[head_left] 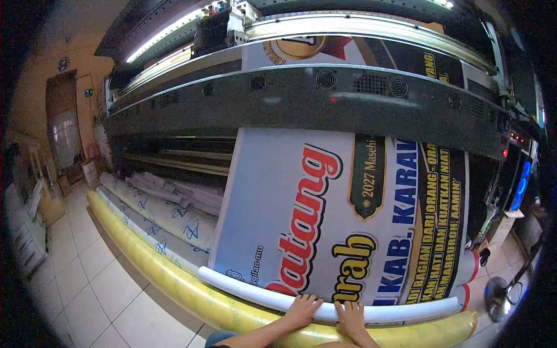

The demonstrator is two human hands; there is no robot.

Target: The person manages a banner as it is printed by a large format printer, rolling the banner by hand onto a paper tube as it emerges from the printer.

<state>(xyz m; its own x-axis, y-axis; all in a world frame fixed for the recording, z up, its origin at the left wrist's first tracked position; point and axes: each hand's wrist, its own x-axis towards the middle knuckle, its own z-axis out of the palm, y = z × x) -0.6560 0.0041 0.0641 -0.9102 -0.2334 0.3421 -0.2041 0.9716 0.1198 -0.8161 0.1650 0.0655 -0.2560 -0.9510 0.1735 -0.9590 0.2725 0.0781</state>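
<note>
A white roll (249, 288) lies across the lower end of a printed banner (278, 185), which hangs down from a large-format printer (290, 98). My left hand (303, 311) curls its fingers over the middle of the roll. Just to its right, my right hand (350, 318) grips the same roll, with its fingers bent over the top. The undersides of both grips are hidden. Large red, yellow and blue lettering shows sideways on the banner. Directly in front of me, a long yellow wrapped roll (145, 249) runs beneath my forearms.
Several wrapped rolls (156, 209) with blue markings lie left of the banner, under the printer. A round metal stand base (497, 296) is on the tiled floor (116, 301) at the right. A blue-lit screen (521, 185) glows beside the printer. A doorway (62, 124) is at the far left.
</note>
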